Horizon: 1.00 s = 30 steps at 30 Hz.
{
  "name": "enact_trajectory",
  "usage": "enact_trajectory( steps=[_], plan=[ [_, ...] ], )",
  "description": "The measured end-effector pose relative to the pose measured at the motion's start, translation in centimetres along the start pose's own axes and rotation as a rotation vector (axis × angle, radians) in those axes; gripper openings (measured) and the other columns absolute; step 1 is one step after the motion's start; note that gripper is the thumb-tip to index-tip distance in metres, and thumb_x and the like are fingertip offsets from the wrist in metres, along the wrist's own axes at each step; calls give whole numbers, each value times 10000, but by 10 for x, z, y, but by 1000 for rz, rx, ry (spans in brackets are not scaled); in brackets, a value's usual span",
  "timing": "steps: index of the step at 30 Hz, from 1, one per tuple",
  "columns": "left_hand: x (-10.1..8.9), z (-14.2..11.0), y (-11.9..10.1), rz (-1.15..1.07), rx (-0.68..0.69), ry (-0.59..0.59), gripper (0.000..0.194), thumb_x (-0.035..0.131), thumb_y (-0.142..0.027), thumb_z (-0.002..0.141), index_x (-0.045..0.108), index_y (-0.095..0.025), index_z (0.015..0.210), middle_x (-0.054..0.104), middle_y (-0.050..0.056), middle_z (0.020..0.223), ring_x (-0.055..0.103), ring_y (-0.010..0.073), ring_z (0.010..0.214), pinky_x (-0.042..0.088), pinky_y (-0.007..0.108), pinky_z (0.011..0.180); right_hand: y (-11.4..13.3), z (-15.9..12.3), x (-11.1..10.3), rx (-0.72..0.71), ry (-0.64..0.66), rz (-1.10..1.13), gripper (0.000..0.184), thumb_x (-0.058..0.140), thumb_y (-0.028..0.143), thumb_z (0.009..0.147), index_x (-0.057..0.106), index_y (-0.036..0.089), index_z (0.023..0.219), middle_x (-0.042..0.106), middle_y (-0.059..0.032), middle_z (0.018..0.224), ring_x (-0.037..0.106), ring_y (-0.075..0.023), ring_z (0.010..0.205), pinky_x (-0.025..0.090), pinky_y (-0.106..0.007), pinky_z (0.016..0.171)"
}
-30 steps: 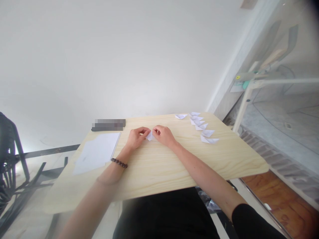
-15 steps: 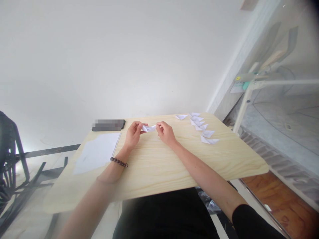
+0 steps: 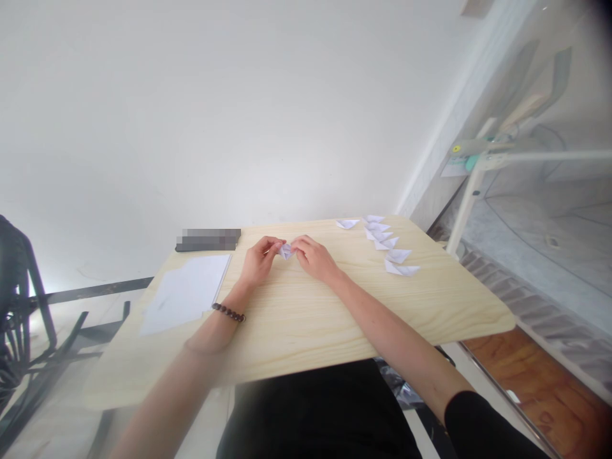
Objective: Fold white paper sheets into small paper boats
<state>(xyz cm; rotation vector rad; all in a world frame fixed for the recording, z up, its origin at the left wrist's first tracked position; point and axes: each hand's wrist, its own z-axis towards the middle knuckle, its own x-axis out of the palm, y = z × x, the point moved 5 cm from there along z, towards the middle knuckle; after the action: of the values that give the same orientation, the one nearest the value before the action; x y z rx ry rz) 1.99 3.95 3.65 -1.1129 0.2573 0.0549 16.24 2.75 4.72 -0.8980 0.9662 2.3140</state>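
Observation:
A small folded white paper boat [image 3: 285, 252] is held between my two hands above the middle of the table [image 3: 306, 319]. My left hand [image 3: 259, 260] pinches its left side, and my right hand [image 3: 313, 257] grips its right side. Fingers cover both ends of the boat, so only its middle shows. To the right lie several finished-looking paper boats, among them one apart at the back [image 3: 347, 224] and one at the front of the row [image 3: 401, 270].
At the left of the table lies a stack of white paper sheets [image 3: 186, 290]. Behind it, against the wall, is a dark flat object [image 3: 206, 246], partly blurred out. A black chair [image 3: 23, 306] stands to the left and a white metal frame [image 3: 466, 217] to the right.
My hands have come closer together, the right one moving slightly left. Less of the paper boat shows between them, and its visible part looks narrower. The other boats have stayed put.

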Motion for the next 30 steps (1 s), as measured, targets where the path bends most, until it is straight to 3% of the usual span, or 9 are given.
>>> enact_trajectory(
  steps=[5,9,16,22,30],
  plan=[
    [1,0,1,-56,7,1,263,451,-385,808,498,-136,881,599,117,1007,577,161,878,452,339,812,-4,0,3,17,43,-24,180,464,193,772,541,199,934,568,-12,956,545,-81,678,398,-213,724],
    [-3,1,2,-38,1,-22,232,424,-338,816,488,-140,919,591,104,1010,576,154,867,460,338,797,-7,0,4,-3,61,-51,180,449,222,804,559,211,947,590,-8,948,553,-77,680,394,-207,717],
    [-2,-1,-9,384,134,117,241,399,-286,789,584,-163,882,577,82,1021,543,181,931,461,302,783,-8,1,7,-43,116,-127,212,407,244,847,598,232,938,620,-19,961,559,-123,870,384,-218,749],
    [-1,-2,-3,635,193,195,263,502,-298,719,574,-182,944,586,71,948,569,176,786,463,305,741,-7,1,8,-54,137,-154,218,410,247,848,607,243,943,634,-28,948,563,-137,884,388,-240,761],
    [3,-3,-6,753,212,188,233,449,-282,751,597,-178,899,580,71,933,568,169,758,447,280,715,-3,2,13,-112,161,-165,226,408,222,847,607,236,953,625,-33,998,561,-139,921,396,-248,795]
  ],
)
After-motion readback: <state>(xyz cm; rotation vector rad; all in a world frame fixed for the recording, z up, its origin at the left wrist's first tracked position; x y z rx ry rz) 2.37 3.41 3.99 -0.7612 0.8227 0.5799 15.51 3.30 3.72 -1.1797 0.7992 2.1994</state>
